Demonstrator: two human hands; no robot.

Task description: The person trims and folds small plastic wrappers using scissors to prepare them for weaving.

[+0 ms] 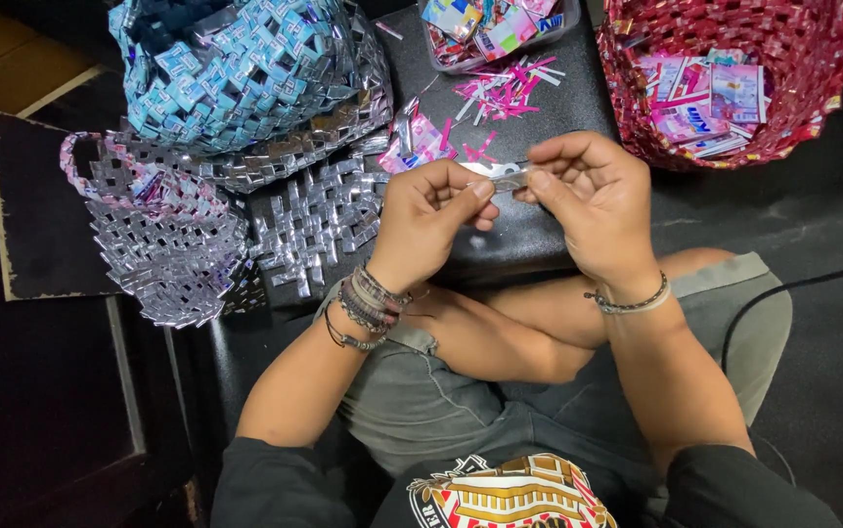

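A narrow silver foil strip [503, 175] is pinched between both hands over a black padded surface [500, 244]. My left hand [428, 217] grips its left end with thumb and forefinger. My right hand [588, 200] holds the right end, fingers curled over it. Both wrists wear bracelets. I sit cross-legged in grey shorts, with my knees under my forearms.
A woven blue and silver basket [245, 78] stands at the back left, a small silver woven bag [162, 235] and a flat silver woven piece [319, 225] beside it. A red woven basket [734, 78] holds pink wrappers at the back right. Pink cut strips [500, 93] lie near a clear tray [490, 29].
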